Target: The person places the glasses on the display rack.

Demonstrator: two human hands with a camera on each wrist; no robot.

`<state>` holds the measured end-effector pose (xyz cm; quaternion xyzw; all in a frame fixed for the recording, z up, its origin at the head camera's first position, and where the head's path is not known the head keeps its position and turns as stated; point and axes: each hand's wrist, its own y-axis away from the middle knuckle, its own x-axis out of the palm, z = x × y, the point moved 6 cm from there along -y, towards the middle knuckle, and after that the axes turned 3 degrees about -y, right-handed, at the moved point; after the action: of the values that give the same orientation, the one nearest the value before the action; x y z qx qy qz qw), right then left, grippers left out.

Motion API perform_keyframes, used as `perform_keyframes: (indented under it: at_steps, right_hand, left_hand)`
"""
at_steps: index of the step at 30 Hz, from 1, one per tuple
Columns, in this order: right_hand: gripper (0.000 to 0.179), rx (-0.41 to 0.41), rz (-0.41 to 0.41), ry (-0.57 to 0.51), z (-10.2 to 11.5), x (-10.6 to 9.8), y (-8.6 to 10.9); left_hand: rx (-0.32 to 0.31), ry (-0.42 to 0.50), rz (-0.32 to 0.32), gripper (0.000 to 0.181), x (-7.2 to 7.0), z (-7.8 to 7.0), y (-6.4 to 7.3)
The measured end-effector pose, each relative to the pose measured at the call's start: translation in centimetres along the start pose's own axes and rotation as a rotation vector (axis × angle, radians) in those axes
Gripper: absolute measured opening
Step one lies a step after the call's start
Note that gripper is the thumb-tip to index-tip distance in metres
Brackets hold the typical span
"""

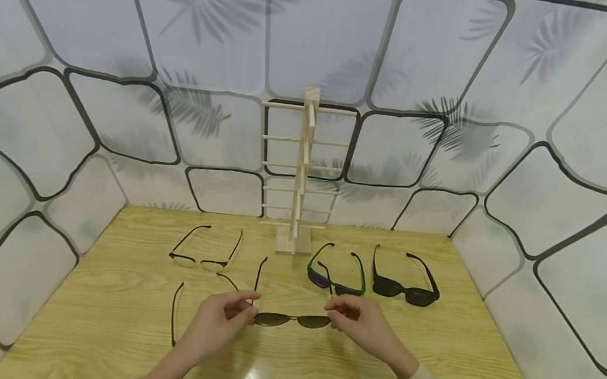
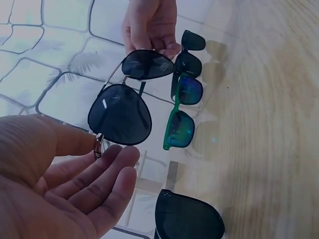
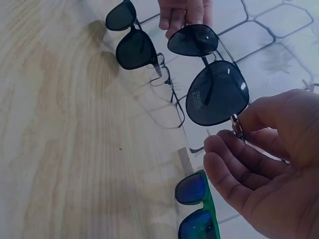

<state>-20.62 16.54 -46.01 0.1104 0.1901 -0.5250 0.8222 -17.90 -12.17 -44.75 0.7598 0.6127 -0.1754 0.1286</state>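
A pair of aviator sunglasses (image 1: 271, 319) is held above the table, its dark lenses facing me and its temples unfolded away from me. My left hand (image 1: 217, 323) pinches the frame at its left hinge between thumb and fingers. At the opposite hinge, my right hand (image 1: 368, 329) pinches it the same way. In the right wrist view the aviator lens (image 3: 218, 94) carries small pale print. Behind my left hand lies another pair of dark sunglasses (image 2: 189, 216); in the head view mostly its temples show, the front being hidden by that hand.
Green-framed sunglasses (image 1: 319, 279) and thick black sunglasses (image 1: 419, 297) lie open on the right. Half-rimmed eyeglasses (image 1: 213, 265) lie at the back left. A wooden rack (image 1: 305, 154) with several crossbars stands at the back of the wooden table (image 1: 132, 295). Patterned panels (image 1: 219, 189) enclose three sides.
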Motion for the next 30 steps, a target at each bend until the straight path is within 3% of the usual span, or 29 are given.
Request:
perform_keyframes:
  at_steps: [7, 14, 30]
  right_hand:
    - [0.019, -0.023, -0.074, 0.014, 0.6, -1.1, -1.1]
    - [0.021, -0.083, -0.189, -0.013, 1.8, -2.2, -2.3]
    - [0.027, -0.034, -0.312, -0.102, 2.8, -3.2, -5.1]
  left_hand:
    - [0.0, 0.019, -0.028, 0.033, -0.3, -0.5, -1.5]
    - [0.07, 0.066, -0.094, 0.032, -0.6, -1.2, -3.0]
    - [0.102, 0.147, -0.225, 0.031, -1.6, -1.8, -5.3]
